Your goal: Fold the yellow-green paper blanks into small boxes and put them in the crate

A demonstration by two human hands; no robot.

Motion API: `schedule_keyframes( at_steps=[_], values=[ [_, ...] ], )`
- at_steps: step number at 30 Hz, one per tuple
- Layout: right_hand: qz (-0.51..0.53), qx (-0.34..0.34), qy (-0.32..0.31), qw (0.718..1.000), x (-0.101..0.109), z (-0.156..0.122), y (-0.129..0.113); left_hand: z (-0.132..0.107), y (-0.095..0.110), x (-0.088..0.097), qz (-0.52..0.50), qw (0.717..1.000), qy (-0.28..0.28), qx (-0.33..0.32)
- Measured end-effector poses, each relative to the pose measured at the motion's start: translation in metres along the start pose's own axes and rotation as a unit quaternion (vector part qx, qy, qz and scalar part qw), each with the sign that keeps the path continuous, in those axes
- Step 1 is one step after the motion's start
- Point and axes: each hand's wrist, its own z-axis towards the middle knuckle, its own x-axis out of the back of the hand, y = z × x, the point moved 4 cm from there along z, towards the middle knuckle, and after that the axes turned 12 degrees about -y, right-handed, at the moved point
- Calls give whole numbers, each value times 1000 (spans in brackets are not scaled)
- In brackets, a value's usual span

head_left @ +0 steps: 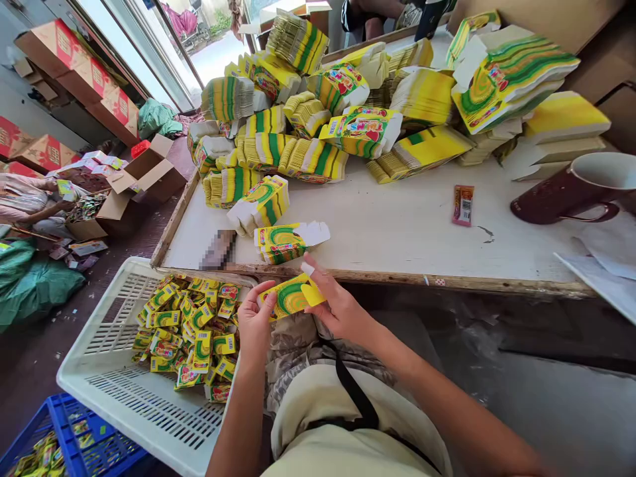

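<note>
In front of my lap I hold a small yellow and green carton [288, 296] just off the table's front edge. My left hand [255, 324] is closed on its left end, thumb on the near face. Fingers of my right hand [340, 308] are at its right end, around a yellow flap; a white wrap covers one fingertip. On the table edge just beyond lies a short stack of flattened cartons [281, 244] with a white flap sticking out. A white plastic basket [106, 371] at my left holds many small filled-out yellow cartons [191, 328].
Bundles of flat cartons [293, 156] are piled across the back of the white table [397, 225]. A small wrapped packet [463, 205] and a maroon mug [561, 195] stand at right. A blue crate [99, 437] sits lower left. Another person's arm [37, 212] shows at far left.
</note>
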Motion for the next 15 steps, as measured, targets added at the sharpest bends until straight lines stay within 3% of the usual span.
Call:
schedule_keyframes(
  at_steps=[3,7,15],
  values=[
    [-35,-11,20,999,-8,3,-3,-7,-3,-9,3,1000,11,-17],
    [-77,-18,-19,997,-16,1,-2,-13,-3,-11,27,998,29,-45],
    [-30,-5,9,999,-7,-8,4,-6,0,-8,-77,997,21,-15]
  ],
)
